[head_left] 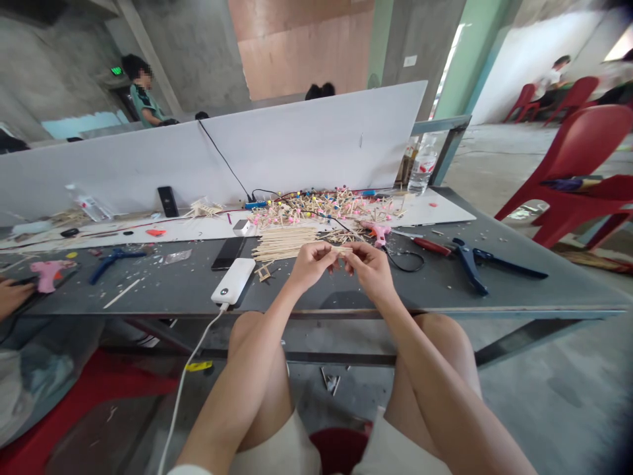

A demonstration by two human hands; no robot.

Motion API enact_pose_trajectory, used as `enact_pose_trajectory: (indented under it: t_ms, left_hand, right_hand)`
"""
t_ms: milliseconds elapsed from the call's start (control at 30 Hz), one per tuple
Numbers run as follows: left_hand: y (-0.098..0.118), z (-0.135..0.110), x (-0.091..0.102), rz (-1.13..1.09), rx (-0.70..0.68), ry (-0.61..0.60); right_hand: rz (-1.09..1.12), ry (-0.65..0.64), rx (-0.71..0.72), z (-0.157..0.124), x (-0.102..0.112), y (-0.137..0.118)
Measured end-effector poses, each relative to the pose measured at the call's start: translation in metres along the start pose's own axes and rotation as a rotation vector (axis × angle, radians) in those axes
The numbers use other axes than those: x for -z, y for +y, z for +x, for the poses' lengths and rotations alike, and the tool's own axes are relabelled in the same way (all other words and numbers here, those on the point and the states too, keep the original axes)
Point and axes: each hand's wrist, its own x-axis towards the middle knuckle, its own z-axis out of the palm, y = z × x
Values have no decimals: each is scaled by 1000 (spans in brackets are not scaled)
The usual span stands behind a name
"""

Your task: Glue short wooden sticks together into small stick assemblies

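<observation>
My left hand point(312, 265) and my right hand point(370, 267) meet above the near part of the table, both with fingers pinched. Between the fingertips is a small piece of wooden stick point(341, 250), mostly covered by the fingers. Just behind my hands lies a row of wooden sticks point(284, 243). A pink glue gun point(378, 232) rests to the right of them, partly behind my right hand. Left of my left hand, a little wooden stick frame point(266, 272) stands on the table beside a white power bank point(234, 282) with a cable.
A heap of sticks with coloured ball ends point(316, 204) spreads along a white divider point(277, 145). Blue cutters point(472, 260) and a red-handled tool point(431, 245) lie at right. A black phone point(228, 254) is left. A co-worker's hand point(14, 293) is near another pink glue gun point(47, 275).
</observation>
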Motion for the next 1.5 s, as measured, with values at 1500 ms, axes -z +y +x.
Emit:
enact_pose_trajectory:
  t_ms: [1500]
  left_hand:
    - [8,-2,-5,-171,170,-192]
  right_hand:
    - [298,81,-132,-4,-2,-13]
